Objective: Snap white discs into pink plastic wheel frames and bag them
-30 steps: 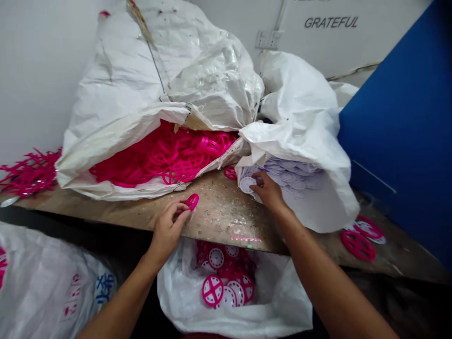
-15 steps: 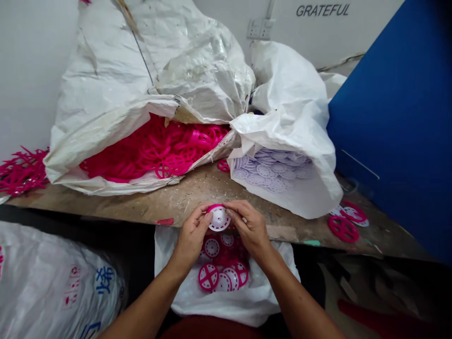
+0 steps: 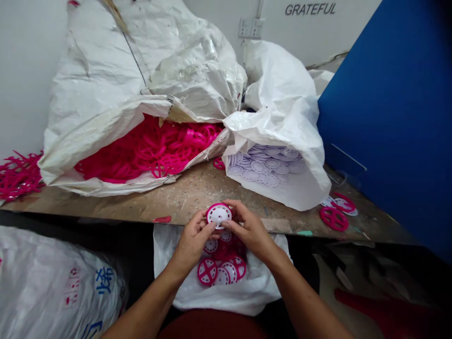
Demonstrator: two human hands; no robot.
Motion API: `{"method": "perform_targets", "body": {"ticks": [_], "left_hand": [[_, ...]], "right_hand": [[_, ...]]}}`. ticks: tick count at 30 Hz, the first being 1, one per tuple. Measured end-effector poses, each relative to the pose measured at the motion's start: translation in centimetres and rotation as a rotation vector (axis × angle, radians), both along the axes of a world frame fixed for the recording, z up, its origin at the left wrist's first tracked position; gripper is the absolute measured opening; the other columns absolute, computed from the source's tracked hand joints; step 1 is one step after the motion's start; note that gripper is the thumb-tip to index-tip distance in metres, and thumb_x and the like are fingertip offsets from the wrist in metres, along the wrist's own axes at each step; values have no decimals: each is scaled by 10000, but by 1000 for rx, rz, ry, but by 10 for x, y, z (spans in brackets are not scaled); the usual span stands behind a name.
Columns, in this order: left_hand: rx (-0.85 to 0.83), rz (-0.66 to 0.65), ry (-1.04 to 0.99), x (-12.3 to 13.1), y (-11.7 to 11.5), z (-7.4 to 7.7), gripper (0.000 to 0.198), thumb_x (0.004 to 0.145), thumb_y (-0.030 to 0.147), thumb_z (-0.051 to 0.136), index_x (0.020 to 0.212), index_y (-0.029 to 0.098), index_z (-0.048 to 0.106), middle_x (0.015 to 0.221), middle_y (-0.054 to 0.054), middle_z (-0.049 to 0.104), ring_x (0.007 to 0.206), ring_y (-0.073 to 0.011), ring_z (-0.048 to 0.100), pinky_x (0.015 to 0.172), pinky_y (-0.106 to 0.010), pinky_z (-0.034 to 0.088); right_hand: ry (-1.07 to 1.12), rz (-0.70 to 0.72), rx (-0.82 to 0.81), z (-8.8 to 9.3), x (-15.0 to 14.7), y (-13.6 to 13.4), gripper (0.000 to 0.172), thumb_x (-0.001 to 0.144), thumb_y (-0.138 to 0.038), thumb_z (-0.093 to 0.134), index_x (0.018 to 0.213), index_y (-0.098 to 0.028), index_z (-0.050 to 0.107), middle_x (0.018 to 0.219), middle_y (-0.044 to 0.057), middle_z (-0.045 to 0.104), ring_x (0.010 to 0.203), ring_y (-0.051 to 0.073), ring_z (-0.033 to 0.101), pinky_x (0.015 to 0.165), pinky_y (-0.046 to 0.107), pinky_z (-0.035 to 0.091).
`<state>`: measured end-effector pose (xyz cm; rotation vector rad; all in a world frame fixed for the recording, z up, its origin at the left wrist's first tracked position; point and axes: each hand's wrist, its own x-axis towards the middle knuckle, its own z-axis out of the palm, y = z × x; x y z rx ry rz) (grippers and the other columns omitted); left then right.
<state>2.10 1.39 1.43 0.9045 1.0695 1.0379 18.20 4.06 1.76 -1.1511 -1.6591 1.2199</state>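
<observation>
Both my hands meet at the front edge of the wooden bench (image 3: 183, 195) and pinch one small toy wheel (image 3: 219, 214), a pink rim with a white disc set in it. My left hand (image 3: 193, 239) grips its left side, my right hand (image 3: 249, 229) its right side. Directly beneath them an open white bag (image 3: 247, 292) holds several finished pink-and-white wheels (image 3: 212, 270). On the bench, a large white sack (image 3: 116, 108) spills pink wheel rims (image 3: 155, 150), and a smaller white bag (image 3: 282, 122) to its right holds white discs (image 3: 268, 165).
A few pink wheels (image 3: 334, 217) lie on the bench at the right, beside a blue panel (image 3: 391, 108). Pink plastic sprues (image 3: 17, 174) are piled at the far left. Another filled white bag (image 3: 52, 282) stands at lower left. A white wall with a socket (image 3: 250, 27) is behind.
One second ago my left hand held a pink rim and my right reached into the disc bag. Since then both came together over the lower bag with disc and rim joined.
</observation>
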Motion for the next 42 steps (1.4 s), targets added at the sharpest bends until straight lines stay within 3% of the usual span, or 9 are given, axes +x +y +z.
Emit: {"method": "perform_targets", "body": {"ticks": [5,9,12,15,22,28,33,38,42], "left_hand": [[-14,23,31,1,-4,-8,442,740,375,646,1104,144,545,861,-54,680,680,-159,653,641,-264,529],[-28,-179,86,-11,-5,-9,445,757,373,638,1141,163,555,832,-50,682,628,-148,640,568,-235,499],[69,-250,281,-28,0,-2,443,758,356,637,1164,188,578,939,-79,689,650,-162,635,550,-247,492],[252,-73,600,-51,17,8,398,793,357,596,1163,208,596,1008,-83,686,754,-190,643,663,-291,506],[789,473,1172,-120,99,18,265,872,231,472,1090,192,618,1130,-89,627,1092,-229,549,964,-400,406],[931,338,1331,-135,145,18,150,838,173,525,904,180,660,1169,-107,596,1107,-258,524,960,-433,413],[1010,184,1258,-105,115,2,173,844,130,512,920,183,658,1148,-102,595,1109,-246,512,963,-434,421],[1116,-109,946,-51,55,-17,267,844,87,499,1004,232,657,1180,-89,588,1175,-230,485,1005,-423,402],[802,-51,587,-20,24,-17,224,836,147,554,1011,244,655,1348,-77,480,1235,-258,458,1029,-444,381]], "right_hand": [[-85,-27,76,-2,-2,-13,324,810,-225,592,1125,-239,520,970,24,633,840,171,590,763,300,453],[-159,92,60,7,13,1,299,823,-283,585,1119,-249,575,930,8,653,809,160,602,720,277,461],[-283,-125,180,15,43,36,222,839,-323,538,1010,-231,648,950,33,663,860,181,601,767,310,458],[-375,-456,288,15,78,83,269,828,-388,509,971,-217,658,977,83,654,813,225,592,714,368,457],[-570,-507,283,-9,105,162,264,694,-418,639,907,-266,674,899,125,654,825,337,588,691,444,389],[-535,-485,309,-14,85,150,401,694,-416,628,1058,-249,647,921,96,635,772,267,575,688,392,407],[-171,-526,94,-7,67,102,365,711,-474,624,956,-205,602,748,10,588,601,160,517,582,299,402],[176,-195,-207,9,26,51,253,788,-444,585,784,-201,514,561,-48,532,496,106,480,535,234,370],[320,-28,-345,6,13,36,245,812,-421,581,819,-211,455,580,-62,550,428,73,454,449,191,312]]}}
